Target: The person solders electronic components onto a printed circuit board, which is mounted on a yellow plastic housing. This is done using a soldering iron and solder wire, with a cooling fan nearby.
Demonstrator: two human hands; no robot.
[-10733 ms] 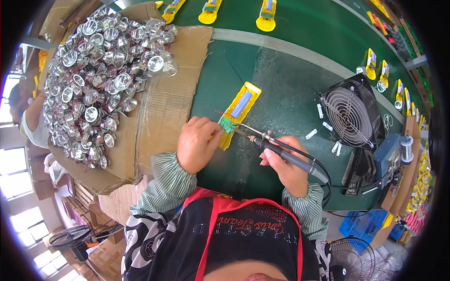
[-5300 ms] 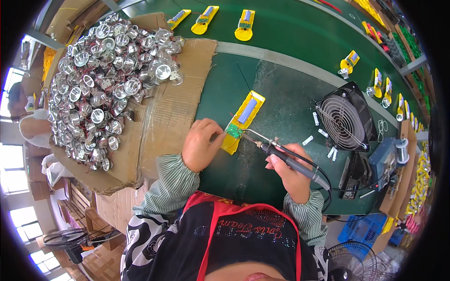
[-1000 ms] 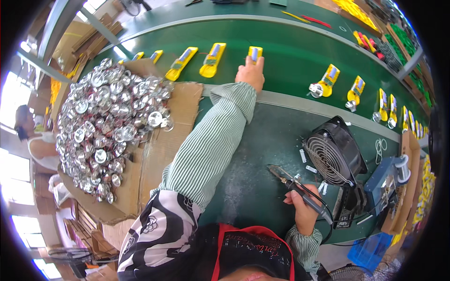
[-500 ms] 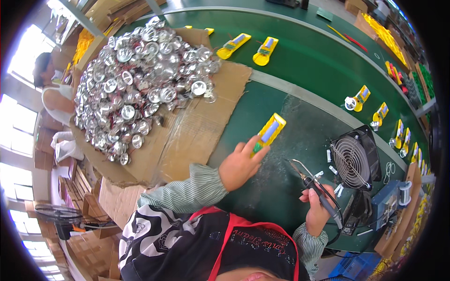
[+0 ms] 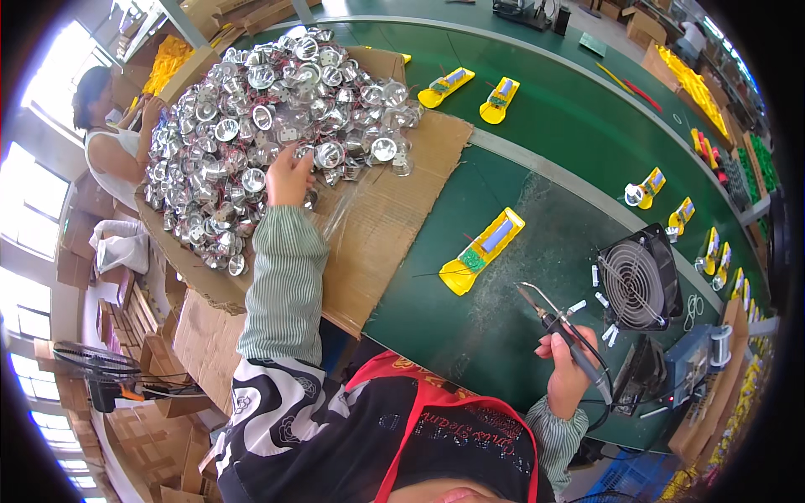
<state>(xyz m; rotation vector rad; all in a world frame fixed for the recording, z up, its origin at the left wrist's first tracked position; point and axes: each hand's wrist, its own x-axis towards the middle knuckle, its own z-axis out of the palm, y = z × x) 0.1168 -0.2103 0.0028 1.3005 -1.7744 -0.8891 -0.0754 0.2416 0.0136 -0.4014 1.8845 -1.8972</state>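
Observation:
My left hand (image 5: pixel 289 179) is in the near edge of a heap of shiny silver reflector cups (image 5: pixel 226 130) with thin red wires. Its fingers are curled together on one reflector cup, partly hidden among the others. In my right hand (image 5: pixel 567 369) is a soldering iron (image 5: pixel 579 355), its tip pointing up and left above the bench, beside a thin curved metal tube. A yellow flashlight housing (image 5: pixel 482 250), with a green circuit board and a pale-blue cell inside, lies on the green bench between my hands, touched by neither.
Cardboard (image 5: pixel 394 210) lies under the heap. A black fan (image 5: pixel 637 281) stands right of the iron, with small white pieces (image 5: pixel 610 335) nearby. A blue-grey box (image 5: pixel 689 369) sits further right. More yellow housings (image 5: pixel 499 101) line the green strip beyond. Another person (image 5: pixel 113 151) is at far left.
My left hand has let go of the yellow housing and moved left and away to the reflector heap. The housing stays on the bench. My right hand keeps the iron nearly still.

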